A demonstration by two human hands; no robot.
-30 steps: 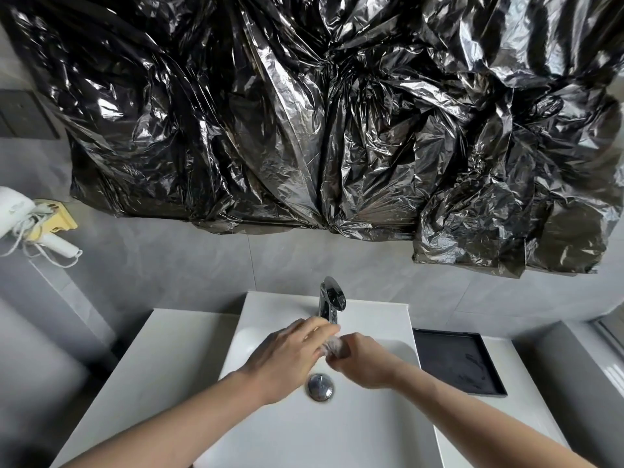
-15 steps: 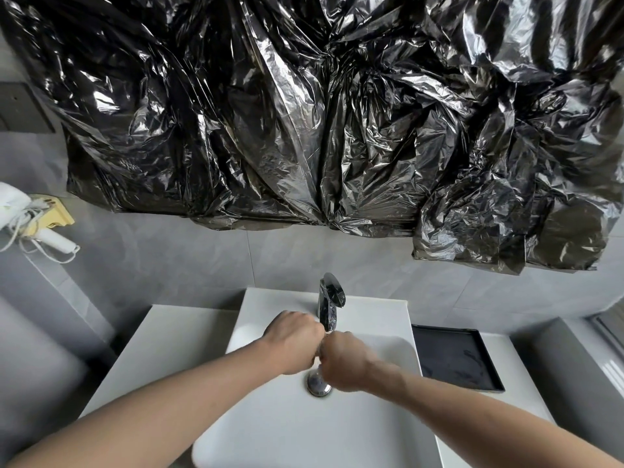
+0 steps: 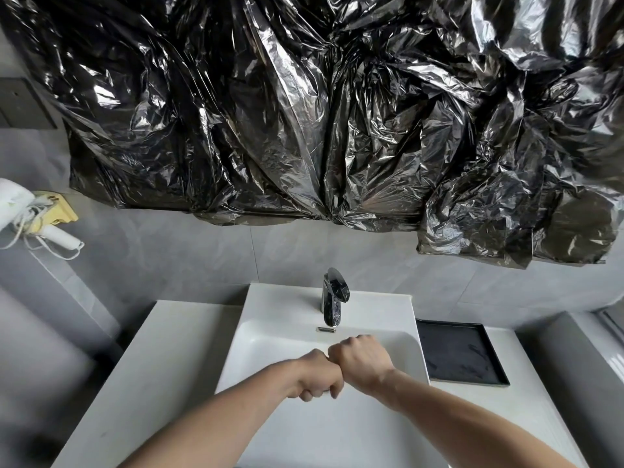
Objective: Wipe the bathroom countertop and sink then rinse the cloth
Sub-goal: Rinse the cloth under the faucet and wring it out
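Observation:
Both my hands are clenched into fists over the white sink basin (image 3: 270, 336), knuckles pressed together. My left hand (image 3: 314, 376) and my right hand (image 3: 363, 361) touch each other just in front of the dark chrome faucet (image 3: 332, 297). The cloth is hidden inside the fists, so none of it shows. No water stream is visible under the spout. The drain is covered by my hands. The white countertop (image 3: 162, 359) runs to the left of the sink.
A black rectangular tray (image 3: 459, 354) lies on the counter right of the sink. Crumpled black plastic sheeting (image 3: 304, 113) covers the wall above. A white hair dryer (image 3: 20, 211) hangs on the left wall. A grey ledge stands at far right.
My hands have closed from loose fingers under the spout into tight fists, and have drawn back from the faucet toward me. The drain is now hidden beneath them.

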